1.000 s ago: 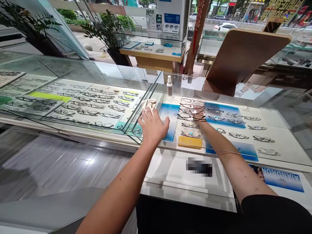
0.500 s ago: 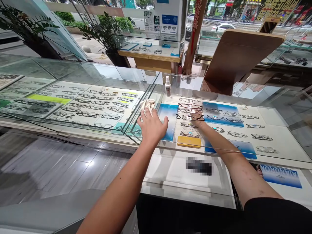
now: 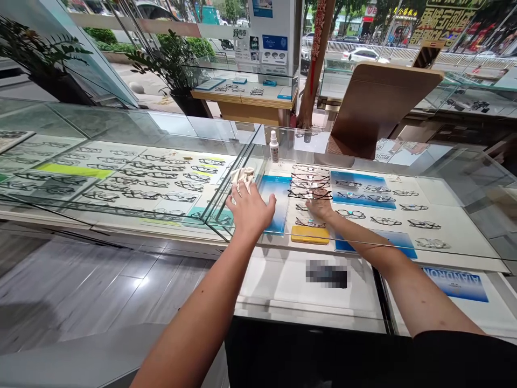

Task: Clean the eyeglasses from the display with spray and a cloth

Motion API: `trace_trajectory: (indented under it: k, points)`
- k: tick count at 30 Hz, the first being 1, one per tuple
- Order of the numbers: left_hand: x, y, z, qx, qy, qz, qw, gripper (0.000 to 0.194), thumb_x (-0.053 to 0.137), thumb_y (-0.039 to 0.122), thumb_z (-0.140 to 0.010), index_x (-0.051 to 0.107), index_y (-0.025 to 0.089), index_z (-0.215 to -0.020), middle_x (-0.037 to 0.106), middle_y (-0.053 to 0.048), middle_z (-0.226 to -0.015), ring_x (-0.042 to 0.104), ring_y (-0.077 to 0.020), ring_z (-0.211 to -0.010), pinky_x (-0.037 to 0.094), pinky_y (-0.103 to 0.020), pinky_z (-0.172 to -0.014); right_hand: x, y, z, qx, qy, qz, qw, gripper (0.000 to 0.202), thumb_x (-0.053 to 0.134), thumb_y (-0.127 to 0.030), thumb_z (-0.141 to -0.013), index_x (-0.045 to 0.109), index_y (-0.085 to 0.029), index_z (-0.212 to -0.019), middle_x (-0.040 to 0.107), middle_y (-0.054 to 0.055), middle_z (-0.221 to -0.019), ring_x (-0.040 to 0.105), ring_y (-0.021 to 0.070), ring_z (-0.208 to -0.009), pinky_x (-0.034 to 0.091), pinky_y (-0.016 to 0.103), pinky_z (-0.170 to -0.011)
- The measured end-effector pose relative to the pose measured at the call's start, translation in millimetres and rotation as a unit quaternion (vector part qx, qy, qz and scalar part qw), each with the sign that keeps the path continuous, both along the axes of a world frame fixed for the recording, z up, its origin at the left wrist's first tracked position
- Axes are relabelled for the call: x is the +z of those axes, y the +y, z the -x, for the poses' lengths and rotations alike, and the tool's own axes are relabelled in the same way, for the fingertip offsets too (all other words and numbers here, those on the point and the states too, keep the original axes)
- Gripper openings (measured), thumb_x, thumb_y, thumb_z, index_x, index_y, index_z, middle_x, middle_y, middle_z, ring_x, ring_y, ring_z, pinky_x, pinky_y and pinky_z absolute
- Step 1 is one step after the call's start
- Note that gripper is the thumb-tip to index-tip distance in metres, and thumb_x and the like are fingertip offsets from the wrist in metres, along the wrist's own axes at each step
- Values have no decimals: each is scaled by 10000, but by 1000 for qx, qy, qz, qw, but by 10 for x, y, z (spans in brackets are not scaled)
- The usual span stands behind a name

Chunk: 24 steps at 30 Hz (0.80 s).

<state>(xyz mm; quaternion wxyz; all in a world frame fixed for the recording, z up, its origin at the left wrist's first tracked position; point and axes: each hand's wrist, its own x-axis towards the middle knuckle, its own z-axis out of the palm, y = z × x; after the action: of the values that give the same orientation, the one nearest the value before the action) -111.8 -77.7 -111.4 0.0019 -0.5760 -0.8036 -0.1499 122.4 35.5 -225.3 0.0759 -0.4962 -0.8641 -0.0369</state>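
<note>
My left hand [image 3: 252,213] is spread open over the glass counter, its fingertips on a crumpled pale cloth [image 3: 243,175]. My right hand [image 3: 320,205] reaches in low at the display case, seemingly beneath the glass. Black-framed eyeglasses [image 3: 291,193] cross in front of its fingers, heading a column of several pairs that appear to lie on the glass top. Another pair of eyeglasses [image 3: 301,207] is close to the right thumb. The right fingers are partly covered, and whether they grip anything is unclear. A yellow case [image 3: 310,235] lies just nearer to me.
A white spray bottle [image 3: 274,146] stands at the back of the counter. Blue display cards [image 3: 275,202] and rows of eyeglasses fill the case. More frames [image 3: 153,171] lie under glass at the left. A brown board-like panel [image 3: 383,102] rises behind the counter.
My right hand has drawn slightly toward me and left, showing more of itself below the black frames. My left hand stays on the cloth. The view has shifted a little.
</note>
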Motion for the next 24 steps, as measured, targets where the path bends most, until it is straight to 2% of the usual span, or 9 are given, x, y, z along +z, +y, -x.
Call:
trace_trajectory:
  k: [2, 6, 10, 12, 15, 17, 21, 23, 24]
  points:
    - [-5, 0, 0, -1, 1, -6, 1000, 740, 451, 577, -1035, 537, 105, -1599, 371, -255, -1776, 316, -456, -1652, 305, -649, -1303, 0, -251, 87, -5, 3, 33, 999, 249, 606, -279, -1082, 750, -119, -1207, 752, 195, -1308, 674, 316, -1202, 527, 522, -1099]
    - [-11, 2, -4, -4, 3, -14, 1000, 747, 443, 575, -1036, 539, 94, -1599, 377, -263, -1772, 329, -458, -1644, 314, -645, -1297, 126, -848, 262, 75, 8, 100, 992, 243, 568, -252, -1061, 777, -130, -1044, 782, 171, -1195, 647, 298, -1160, 462, 436, -1053]
    - [-15, 8, -5, -8, -3, -20, 1000, 740, 446, 572, -1034, 545, 93, -1589, 379, -271, -1767, 333, -466, -1640, 313, -644, -1296, 502, -1466, 271, 158, 4, 182, 970, 260, 643, -364, -1046, 773, -200, -893, 802, 93, -1085, 668, 251, -1061, 468, 353, -897]
    - [-19, 12, -3, -8, -6, -26, 1000, 738, 454, 575, -1027, 558, 92, -1575, 396, -275, -1755, 339, -470, -1634, 313, -646, -1295, 773, -1750, 180, 168, 1, 283, 944, 318, 575, -377, -1086, 770, -196, -912, 799, 95, -1066, 686, 236, -999, 452, 330, -800]
    - [-29, 20, 2, -13, -11, -29, 999, 746, 450, 580, -1021, 571, 78, -1559, 409, -286, -1741, 333, -474, -1633, 302, -653, -1295, 1228, -2108, -58, 136, -23, 398, 907, 387, 535, -446, -1096, 761, -195, -908, 783, 96, -954, 684, 236, -848, 410, 326, -687]
    - [-38, 28, 6, -17, -16, -27, 999, 767, 438, 590, -1019, 563, 65, -1562, 398, -296, -1742, 320, -477, -1638, 292, -656, -1297, 1532, -2299, -278, 120, -4, 402, 908, 354, 556, -447, -1083, 754, -201, -923, 779, 98, -977, 692, 249, -890, 432, 332, -718]
    - [-35, 64, 31, -19, -22, -12, 1000, 829, 422, 610, -1011, 507, 49, -1615, 363, -302, -1761, 300, -495, -1644, 270, -659, -1305, 1988, -2616, -926, 36, 83, 325, 942, 370, 515, -509, -1103, 742, -234, -1005, 773, 97, -1083, 687, 290, -1035, 494, 406, -890]
    - [-9, 93, 64, -21, -24, 6, 999, 872, 427, 625, -1000, 473, 36, -1641, 346, -302, -1772, 303, -504, -1642, 275, -658, -1305, 2035, -2777, -1362, -26, 141, 255, 956, 395, 480, -539, -1117, 736, -253, -1025, 767, 97, -1131, 678, 299, -1100, 505, 440, -962]
    - [11, 109, 88, -23, -24, 15, 999, 896, 437, 637, -989, 467, 24, -1642, 357, -308, -1764, 322, -508, -1631, 293, -656, -1297, 1993, -2865, -1596, -60, 171, 216, 959, 390, 484, -551, -1117, 744, -266, -1059, 766, 96, -1179, 671, 302, -1154, 507, 448, -995]
